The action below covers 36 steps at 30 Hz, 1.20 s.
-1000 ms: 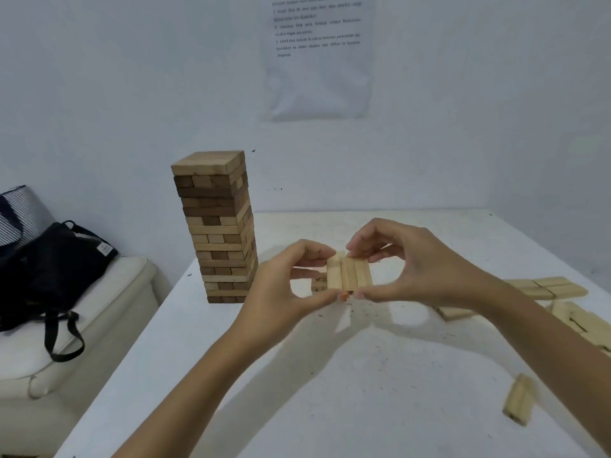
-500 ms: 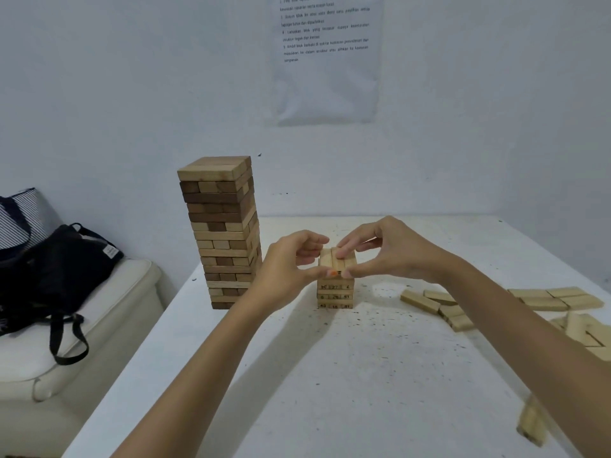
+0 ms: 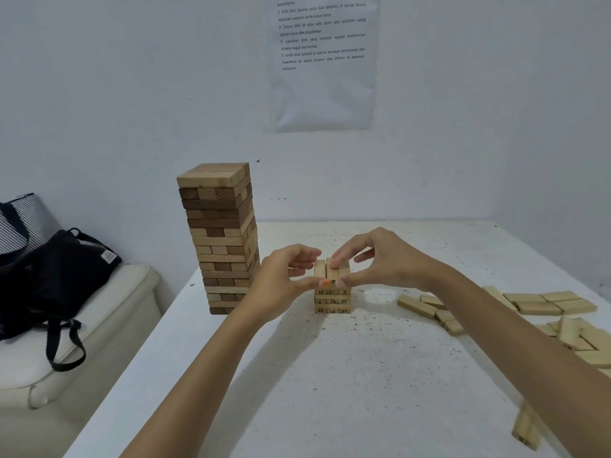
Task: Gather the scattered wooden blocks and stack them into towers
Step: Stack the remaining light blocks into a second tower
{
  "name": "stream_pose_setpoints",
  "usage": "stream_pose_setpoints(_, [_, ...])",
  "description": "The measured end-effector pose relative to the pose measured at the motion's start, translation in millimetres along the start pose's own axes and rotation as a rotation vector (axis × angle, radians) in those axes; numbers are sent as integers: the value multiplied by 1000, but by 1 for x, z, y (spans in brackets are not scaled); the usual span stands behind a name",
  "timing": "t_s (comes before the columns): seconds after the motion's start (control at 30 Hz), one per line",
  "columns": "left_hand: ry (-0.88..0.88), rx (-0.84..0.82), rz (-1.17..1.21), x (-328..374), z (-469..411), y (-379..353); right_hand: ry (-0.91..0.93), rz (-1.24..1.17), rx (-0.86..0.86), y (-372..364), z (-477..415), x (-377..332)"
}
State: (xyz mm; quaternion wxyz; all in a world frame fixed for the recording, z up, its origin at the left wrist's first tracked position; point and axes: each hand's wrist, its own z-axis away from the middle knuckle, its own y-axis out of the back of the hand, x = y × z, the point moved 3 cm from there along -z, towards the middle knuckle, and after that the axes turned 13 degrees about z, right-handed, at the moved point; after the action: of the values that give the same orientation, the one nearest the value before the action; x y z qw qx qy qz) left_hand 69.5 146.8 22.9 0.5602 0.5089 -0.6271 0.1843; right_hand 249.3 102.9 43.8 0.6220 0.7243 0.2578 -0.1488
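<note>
A short tower of pale numbered blocks (image 3: 332,301) stands mid-table. On top of it lies a fresh layer of blocks (image 3: 322,268), side by side. My left hand (image 3: 284,279) pinches that layer from the left, thumb low at the front and fingers curled over the top. My right hand (image 3: 380,259) pinches it from the right, forefinger on top and thumb at the front edge. A tall tower of mixed dark and light blocks (image 3: 221,239) stands to the left. Scattered pale blocks (image 3: 535,304) lie at the right.
The white speckled table (image 3: 330,375) meets the wall at the back. One loose block (image 3: 527,428) lies near the right front edge. Off the table's left side stands a cream seat (image 3: 109,312) with a black bag (image 3: 62,269) on it. A printed sheet (image 3: 324,61) hangs on the wall.
Both hands carried the row of blocks away from me and set it down on the short tower. They still hold it there; since half a second ago little has moved.
</note>
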Motion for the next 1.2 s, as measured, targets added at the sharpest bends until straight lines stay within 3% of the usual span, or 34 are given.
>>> stream_pose_setpoints(0.4, [22,43,-28,6,4,-2,-68,-96,10,1,8,5])
stream_pose_setpoints(0.63, [300,232,376,13,20,-15,-452,-490,405,-15,27,3])
stream_pose_setpoints(0.8, [445,171,487,22,32,-34,-506,-646,269,-55,35,-12])
stream_pose_setpoints(1.03, [423,84,499,41,41,-49,-479,-710,68,-70,38,-20])
stream_pose_setpoints(1.2, [433,73,500,51,47,-49,-456,-693,49,-71,42,-20])
